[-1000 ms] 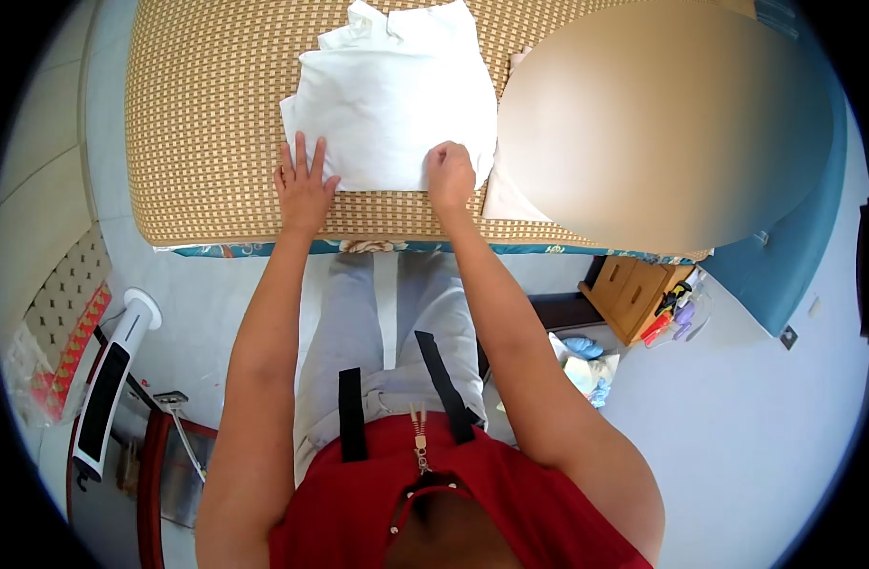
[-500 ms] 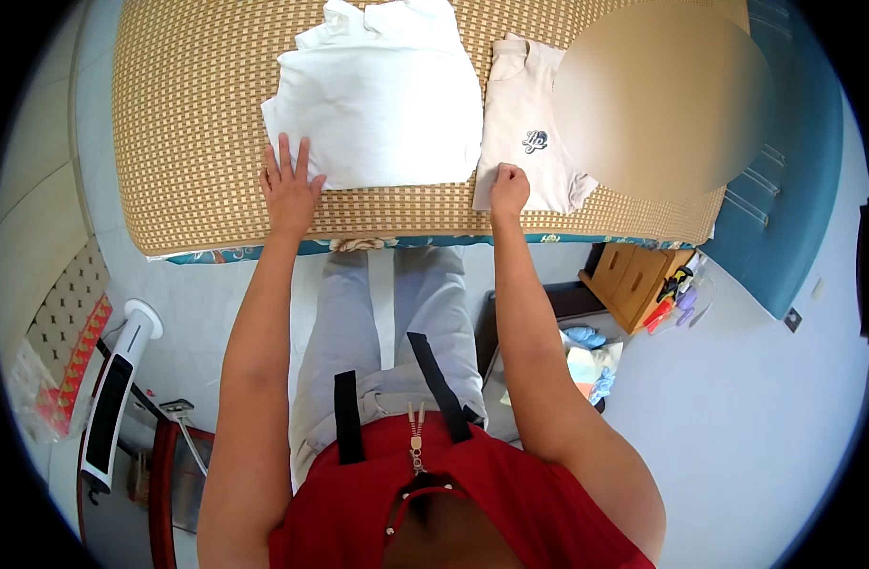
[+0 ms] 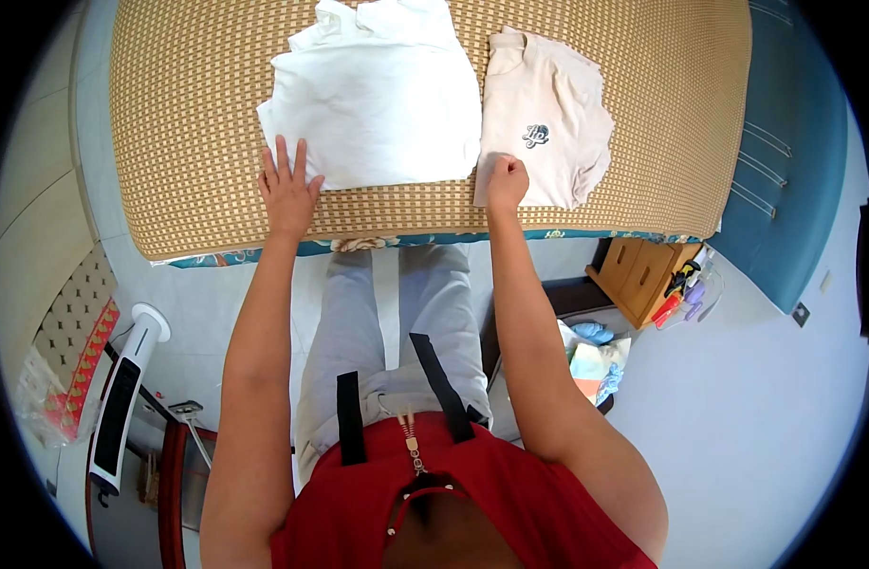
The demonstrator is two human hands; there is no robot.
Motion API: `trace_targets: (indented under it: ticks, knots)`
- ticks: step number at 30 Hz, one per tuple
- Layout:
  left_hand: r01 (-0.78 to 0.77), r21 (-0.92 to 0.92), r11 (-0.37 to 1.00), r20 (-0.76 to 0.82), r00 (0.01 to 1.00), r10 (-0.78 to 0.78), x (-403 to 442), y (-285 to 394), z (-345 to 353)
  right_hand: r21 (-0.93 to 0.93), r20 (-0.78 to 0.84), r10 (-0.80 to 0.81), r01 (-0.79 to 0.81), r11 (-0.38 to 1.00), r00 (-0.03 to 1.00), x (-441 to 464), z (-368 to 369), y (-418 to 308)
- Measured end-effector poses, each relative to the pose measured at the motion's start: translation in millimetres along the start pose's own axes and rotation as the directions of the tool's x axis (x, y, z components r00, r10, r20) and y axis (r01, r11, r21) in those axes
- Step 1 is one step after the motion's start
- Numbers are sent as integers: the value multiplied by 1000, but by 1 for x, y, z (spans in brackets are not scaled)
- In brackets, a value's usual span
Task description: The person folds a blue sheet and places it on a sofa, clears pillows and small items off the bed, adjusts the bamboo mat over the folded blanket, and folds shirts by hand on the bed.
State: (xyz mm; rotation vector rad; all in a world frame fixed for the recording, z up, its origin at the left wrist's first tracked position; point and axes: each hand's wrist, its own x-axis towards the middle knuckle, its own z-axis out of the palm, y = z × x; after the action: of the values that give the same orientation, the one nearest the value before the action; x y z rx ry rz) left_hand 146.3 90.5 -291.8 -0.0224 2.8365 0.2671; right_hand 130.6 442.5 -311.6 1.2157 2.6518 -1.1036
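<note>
A folded white garment point(image 3: 373, 119) lies on the woven mat of the bed. My left hand point(image 3: 288, 199) rests flat at its lower left corner, fingers spread over the fabric edge and the mat. Right beside it, nearly touching, is a folded beige T-shirt point(image 3: 567, 114) with a small dark printed logo and its collar at the top left. My right hand point(image 3: 507, 182) is closed at the T-shirt's lower left edge, knuckles up. Its curled fingers seem to grip the cloth there, though the fingertips are hidden.
The woven mat point(image 3: 197, 123) covers the bed, whose blue headboard point(image 3: 785, 171) stands at the right. Below the headboard is a wooden bedside cabinet point(image 3: 638, 275) with small items alongside. A white tower fan point(image 3: 126, 398) stands at the lower left.
Both hands stay almost in place on the garments. The view has shifted slightly. The right side of the beige T-shirt, covered by a blurred patch before, is now visible.
</note>
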Motion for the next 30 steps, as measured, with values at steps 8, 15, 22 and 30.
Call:
trace_targets:
  ticks: [8,15,22,30]
  knots:
    - [12,3,1000,21,1000,-12,0,2,-4,55,176,-292,287,956,940,-66,-10,-82]
    - [14,-1,1000,19,1000,-13,-1,1,-2,0,253,-416,430,903,873,-85,28,-104]
    - [-10,-11,1000,-6,1000,10,0,-1,0,-142,225,-334,370,918,915,-81,53,-87]
    - [-8,-13,1000,-15,1000,8,0,-2,2,-302,176,-310,351,886,934,-82,64,-98]
